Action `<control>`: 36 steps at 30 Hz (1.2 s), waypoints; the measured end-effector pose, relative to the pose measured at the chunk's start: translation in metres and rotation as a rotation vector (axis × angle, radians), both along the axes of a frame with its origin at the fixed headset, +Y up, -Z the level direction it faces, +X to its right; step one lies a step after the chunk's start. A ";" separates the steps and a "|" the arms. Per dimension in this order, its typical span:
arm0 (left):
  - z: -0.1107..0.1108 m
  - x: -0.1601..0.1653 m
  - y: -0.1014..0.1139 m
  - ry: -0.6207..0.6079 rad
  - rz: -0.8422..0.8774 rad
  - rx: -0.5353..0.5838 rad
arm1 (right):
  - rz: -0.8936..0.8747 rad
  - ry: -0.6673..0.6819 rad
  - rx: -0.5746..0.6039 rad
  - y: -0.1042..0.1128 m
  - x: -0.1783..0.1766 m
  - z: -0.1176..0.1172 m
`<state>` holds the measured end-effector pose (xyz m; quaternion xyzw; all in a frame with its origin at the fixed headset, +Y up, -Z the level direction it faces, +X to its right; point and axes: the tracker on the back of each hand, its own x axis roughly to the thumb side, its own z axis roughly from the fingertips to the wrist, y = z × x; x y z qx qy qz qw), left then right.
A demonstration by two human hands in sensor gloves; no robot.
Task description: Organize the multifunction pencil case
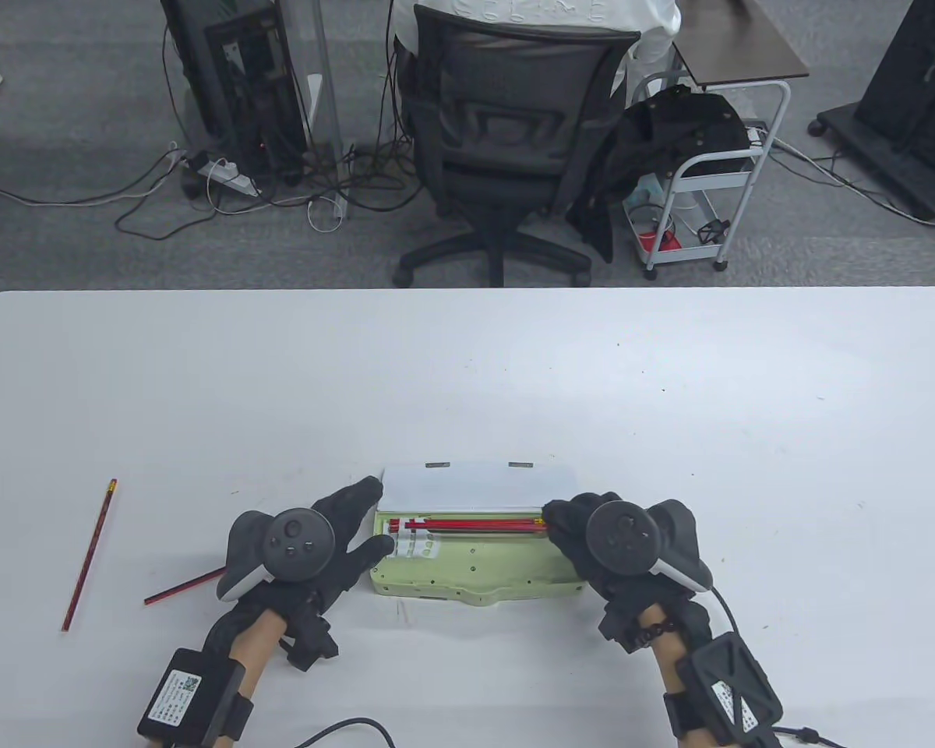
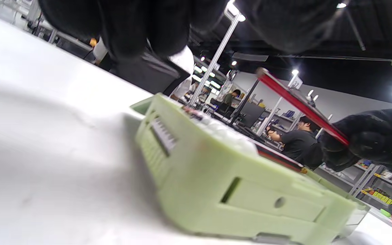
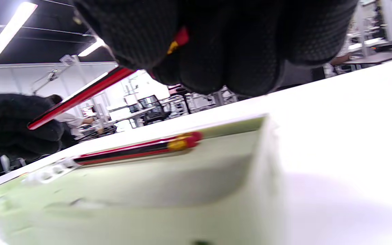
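step: loading pencils into the green pencil case [image 1: 475, 573], open near my edge of the worktop [image 1: 467, 374] | right hand [image 1: 619, 538] pinching a red pencil [image 2: 301, 107] by its eraser end, tip angled up | left hand [image 1: 304, 545] loose-fingered, steadying the case's left end | next: lower it beside the packed pencils [image 1: 475, 524], then fetch two loose pencils [image 1: 89, 555] | labels: nothing readable

— What is worn on the hands?
— Black knit gloves on both the left hand [image 1: 323, 545] and the right hand [image 1: 592, 538], the fingers [image 3: 196, 44] showing a fine dotted weave up close.
— And on their backs?
— A round grey-black tracker with small buttons on each. A black box with a white label is strapped to each forearm, a black cable trailing from it.
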<state>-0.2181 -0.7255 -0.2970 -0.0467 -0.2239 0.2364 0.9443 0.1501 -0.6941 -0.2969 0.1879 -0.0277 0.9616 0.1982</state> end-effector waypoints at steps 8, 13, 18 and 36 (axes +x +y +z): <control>-0.008 0.009 -0.020 -0.084 -0.181 -0.169 | 0.061 -0.065 -0.098 -0.006 0.023 -0.006; -0.010 0.014 -0.026 -0.086 -0.234 -0.193 | 0.121 -0.047 -0.102 -0.011 0.013 -0.009; -0.010 0.014 -0.026 -0.082 -0.229 -0.192 | 0.147 -0.040 -0.078 -0.013 0.007 -0.007; -0.009 0.015 -0.027 -0.083 -0.230 -0.186 | 0.214 -0.013 0.001 -0.017 -0.010 -0.005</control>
